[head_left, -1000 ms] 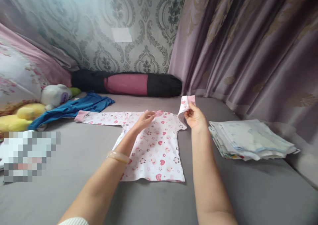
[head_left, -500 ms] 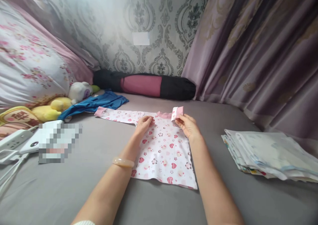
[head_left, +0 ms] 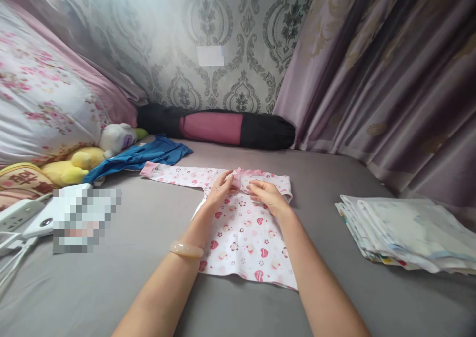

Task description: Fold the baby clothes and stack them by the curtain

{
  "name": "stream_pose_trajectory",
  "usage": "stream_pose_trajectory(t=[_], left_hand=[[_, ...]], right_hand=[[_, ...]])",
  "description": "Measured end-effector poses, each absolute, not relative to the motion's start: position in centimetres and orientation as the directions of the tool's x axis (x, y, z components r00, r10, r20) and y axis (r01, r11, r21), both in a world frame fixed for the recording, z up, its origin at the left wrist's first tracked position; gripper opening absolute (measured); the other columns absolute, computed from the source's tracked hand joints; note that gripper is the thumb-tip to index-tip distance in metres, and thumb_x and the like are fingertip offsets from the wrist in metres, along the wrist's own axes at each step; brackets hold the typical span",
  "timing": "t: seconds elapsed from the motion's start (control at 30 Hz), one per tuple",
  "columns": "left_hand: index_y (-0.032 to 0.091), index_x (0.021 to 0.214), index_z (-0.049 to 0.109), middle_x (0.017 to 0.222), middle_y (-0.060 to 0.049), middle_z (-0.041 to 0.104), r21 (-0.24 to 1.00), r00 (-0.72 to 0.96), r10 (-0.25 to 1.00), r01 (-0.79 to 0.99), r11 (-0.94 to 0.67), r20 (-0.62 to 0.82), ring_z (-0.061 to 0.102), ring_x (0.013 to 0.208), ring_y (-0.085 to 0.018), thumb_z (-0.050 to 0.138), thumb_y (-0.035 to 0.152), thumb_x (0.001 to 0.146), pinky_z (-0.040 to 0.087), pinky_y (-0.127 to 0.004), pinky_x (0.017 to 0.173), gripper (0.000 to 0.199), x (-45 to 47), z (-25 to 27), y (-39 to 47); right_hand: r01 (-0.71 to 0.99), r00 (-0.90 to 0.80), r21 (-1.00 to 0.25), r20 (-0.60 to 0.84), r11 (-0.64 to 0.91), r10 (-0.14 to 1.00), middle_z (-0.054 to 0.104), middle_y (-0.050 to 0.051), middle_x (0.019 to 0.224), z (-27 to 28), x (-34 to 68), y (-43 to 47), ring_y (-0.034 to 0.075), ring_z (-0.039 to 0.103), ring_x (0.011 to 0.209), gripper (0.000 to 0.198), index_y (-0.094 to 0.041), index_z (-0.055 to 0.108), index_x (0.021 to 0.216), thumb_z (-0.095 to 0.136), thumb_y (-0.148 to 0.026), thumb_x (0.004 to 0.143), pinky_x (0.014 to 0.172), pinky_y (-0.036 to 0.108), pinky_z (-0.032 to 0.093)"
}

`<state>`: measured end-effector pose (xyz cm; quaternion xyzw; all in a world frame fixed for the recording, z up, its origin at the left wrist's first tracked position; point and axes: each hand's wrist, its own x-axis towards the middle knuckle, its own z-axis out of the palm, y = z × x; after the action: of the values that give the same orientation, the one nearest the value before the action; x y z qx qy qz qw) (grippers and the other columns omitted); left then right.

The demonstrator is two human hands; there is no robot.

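A long-sleeved shirt (head_left: 241,242) printed with hearts and flowers lies flat at the middle of a grey bedsheet (head_left: 148,237), its pink collar (head_left: 250,172) at the far end and its hem toward the near side. One sleeve is turned in: the right sleeve (head_left: 284,182) doubles back across the chest just below the collar. The left sleeve (head_left: 180,175) is not folded, stretching straight out to a pink cuff (head_left: 148,169); the body, too, lies at full length, unfolded.

Two bare hands meet over the chest. The right hand (head_left: 271,196) lies over the turned-in sleeve with its fingers loosely parted, clamped on nothing. The left hand (head_left: 220,190), below a pale bangle (head_left: 186,249), curves in beside the collar; whether its thumb and fingers pinch the fabric cannot be told at this angle.

To the right, a strip of sheet separates the shirt from a stack of folded cloths (head_left: 416,228). To the left, a broader stretch runs to a power strip (head_left: 22,213) and its cords. Room is tightest at the far left, where a crumpled blue garment (head_left: 148,153) lies near the outstretched cuff, with a yellow plush toy (head_left: 69,170) behind. A black-and-maroon roll (head_left: 211,128) marks the far edge against the wall; grey sheet continues on the near side, below the hem.
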<state>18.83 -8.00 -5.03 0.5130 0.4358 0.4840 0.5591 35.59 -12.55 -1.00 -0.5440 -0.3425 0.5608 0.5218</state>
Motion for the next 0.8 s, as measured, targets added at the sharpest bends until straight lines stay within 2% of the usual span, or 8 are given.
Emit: stream_pose_trajectory(t=[0.13, 0.33, 0.57, 0.8], left_hand=[[0.019, 0.126, 0.059, 0.089, -0.005, 0.068, 0.999, 0.18, 0.983, -0.013, -0.033, 0.035, 0.067, 0.078, -0.017, 0.062, 0.052, 0.081, 0.056, -0.03, 0.074, 0.056, 18.9, -5.1, -7.9], [0.014, 0.104, 0.07, 0.087, -0.007, 0.07, 0.995, 0.139, 0.99, 0.098, -0.026, 0.012, 0.066, 0.075, -0.018, 0.068, 0.045, 0.074, 0.054, -0.03, 0.071, 0.043, 19.1, -5.4, -7.7], [0.014, 0.106, 0.068, 0.085, -0.006, 0.071, 0.989, 0.086, 0.985, 0.02, -0.149, 0.147, 0.066, 0.078, -0.019, 0.07, 0.044, 0.071, 0.053, -0.031, 0.076, 0.046, 19.0, -5.2, -7.6], [0.013, 0.108, 0.065, 0.084, -0.005, 0.069, 0.988, -0.054, 0.987, -0.028, -0.155, 0.153, 0.065, 0.076, -0.017, 0.072, 0.037, 0.068, 0.054, -0.033, 0.08, 0.047, 18.5, -5.0, -7.2]], right_hand=[[-0.275, 0.232, -0.952, -0.203, -0.136, 0.951, 0.074, 0.006, 0.081, 0.4, 38.3, -12.2, 0.01, 0.069, 0.067, 0.005, -0.014, 0.071, 0.079, 0.072, -0.009, 0.078, 0.057, 0.016, 0.055], [-0.345, 0.424, -0.938, -0.177, -0.022, 0.888, 0.074, 0.004, 0.074, 2.1, 42.5, -12.8, 0.01, 0.069, 0.064, 0.006, -0.014, 0.068, 0.079, 0.071, -0.009, 0.079, 0.057, 0.017, 0.056], [-0.37, 0.511, -0.929, -0.219, -0.017, 0.831, 0.073, 0.004, 0.069, 1.7, 44.5, -12.9, 0.01, 0.069, 0.06, 0.007, -0.014, 0.066, 0.077, 0.068, -0.009, 0.081, 0.054, 0.017, 0.055], [-0.385, 0.516, -0.922, -0.25, -0.038, 0.819, 0.072, 0.002, 0.066, 0.8, 44.8, -12.6, 0.009, 0.067, 0.056, 0.008, -0.014, 0.066, 0.077, 0.069, -0.007, 0.078, 0.052, 0.016, 0.054]])
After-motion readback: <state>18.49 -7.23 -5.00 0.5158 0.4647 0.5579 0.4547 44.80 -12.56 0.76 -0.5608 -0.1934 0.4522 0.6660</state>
